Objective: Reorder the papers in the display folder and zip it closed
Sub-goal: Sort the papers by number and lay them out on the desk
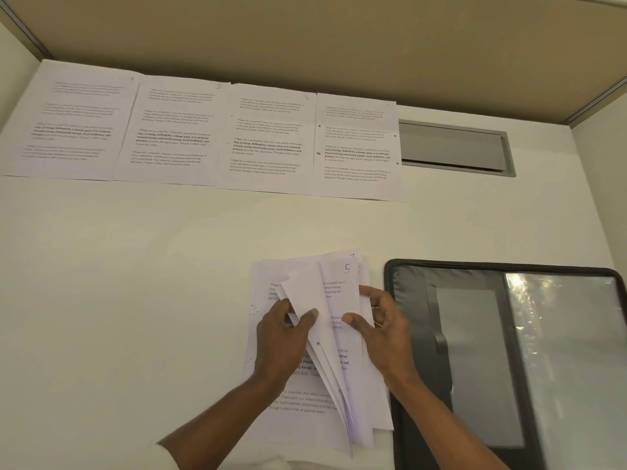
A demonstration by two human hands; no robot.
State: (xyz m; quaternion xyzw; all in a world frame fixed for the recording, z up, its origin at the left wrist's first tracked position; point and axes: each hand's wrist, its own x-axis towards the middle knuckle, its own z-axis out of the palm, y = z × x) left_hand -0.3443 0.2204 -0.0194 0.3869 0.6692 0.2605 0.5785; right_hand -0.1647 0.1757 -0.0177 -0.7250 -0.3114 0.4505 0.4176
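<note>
Head view. Folder (pixel 414 300) lay open on desk (pixel 135 283). Stack (pixel 298 418) lay just left of folder. Left hand (pixel 281 340) pinched lifted sheets of the stack; right hand (pixel 383 330) gripped sheet marked 5 (pixel 339 283). Four sheets (pixel 203 130) lay in a row beyond folder, leftward.

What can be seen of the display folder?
The folder lies open, flat on the desk at the right. Black, rounded corners, a zip-like rim. Its left half shows a dark pocket, its right a glossy clear sleeve catching light. The paper stack meets its left edge; the right forearm crosses its lower left.
</note>
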